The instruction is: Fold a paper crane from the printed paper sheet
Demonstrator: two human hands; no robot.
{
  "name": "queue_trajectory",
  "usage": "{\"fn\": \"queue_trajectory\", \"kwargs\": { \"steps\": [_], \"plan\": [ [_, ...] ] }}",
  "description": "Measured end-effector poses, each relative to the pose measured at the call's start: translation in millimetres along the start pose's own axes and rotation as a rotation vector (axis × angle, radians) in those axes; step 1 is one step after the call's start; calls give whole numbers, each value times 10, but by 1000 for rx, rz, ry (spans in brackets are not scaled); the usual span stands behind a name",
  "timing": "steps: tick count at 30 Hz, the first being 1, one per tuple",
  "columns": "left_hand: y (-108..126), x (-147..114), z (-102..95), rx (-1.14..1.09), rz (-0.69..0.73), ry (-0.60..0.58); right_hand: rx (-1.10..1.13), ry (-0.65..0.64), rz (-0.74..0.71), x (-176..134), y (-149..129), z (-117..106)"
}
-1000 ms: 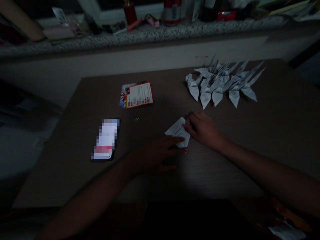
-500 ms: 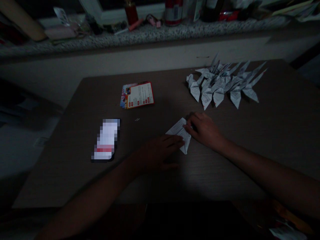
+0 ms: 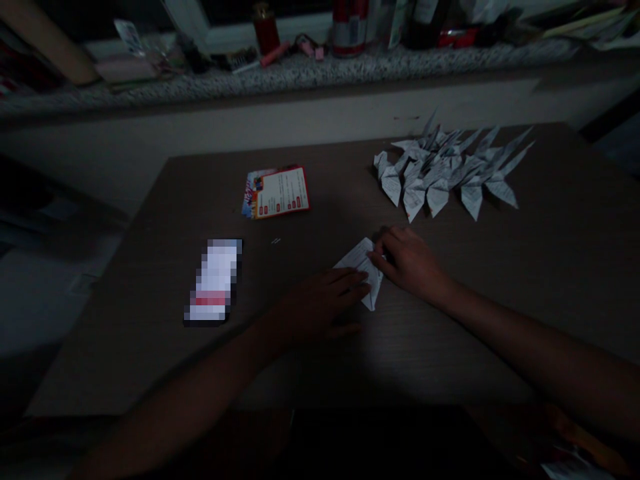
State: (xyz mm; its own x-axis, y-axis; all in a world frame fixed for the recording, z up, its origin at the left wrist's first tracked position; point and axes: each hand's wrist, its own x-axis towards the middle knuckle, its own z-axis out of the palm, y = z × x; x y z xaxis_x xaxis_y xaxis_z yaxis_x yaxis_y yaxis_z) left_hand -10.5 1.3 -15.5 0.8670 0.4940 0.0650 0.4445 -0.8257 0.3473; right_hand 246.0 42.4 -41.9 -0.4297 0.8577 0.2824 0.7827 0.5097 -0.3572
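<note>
A folded sheet of printed paper [image 3: 355, 257] lies on the dark table between my hands, part of it hidden under fingers. My left hand [image 3: 320, 303] rests over its lower left side, fingers stretched and apart, the fingertips pressing on the paper. At the paper's right corner, my right hand [image 3: 407, 260] is closed, thumb and index finger pinching the edge. Several folded paper cranes [image 3: 440, 173] made of similar printed paper stand grouped beyond my right hand.
A phone with a lit, blurred screen [image 3: 215, 280] lies at the left. Behind it is a small stack of printed cards [image 3: 283, 193]. Tiny white scraps [image 3: 275, 241] lie near the cards. A granite sill [image 3: 300, 73] holding bottles, a can [image 3: 349, 30] and clutter runs along the back.
My left fingers have shifted very slightly on the paper. The right hand keeps its pinch at the same corner. The whole view has dipped slightly.
</note>
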Motion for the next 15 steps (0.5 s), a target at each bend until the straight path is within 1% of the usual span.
{"fn": "queue_trajectory", "kwargs": {
  "steps": [6, 12, 15],
  "plan": [
    [7, 7, 19, 21, 15, 2, 0, -12, 14, 9, 2, -4],
    [18, 7, 18, 0, -12, -15, 125, -2, 7, 14, 43, -27],
    [26, 12, 8, -6, -13, -15, 151, 14, 6, 12, 56, -39]
  ]
}}
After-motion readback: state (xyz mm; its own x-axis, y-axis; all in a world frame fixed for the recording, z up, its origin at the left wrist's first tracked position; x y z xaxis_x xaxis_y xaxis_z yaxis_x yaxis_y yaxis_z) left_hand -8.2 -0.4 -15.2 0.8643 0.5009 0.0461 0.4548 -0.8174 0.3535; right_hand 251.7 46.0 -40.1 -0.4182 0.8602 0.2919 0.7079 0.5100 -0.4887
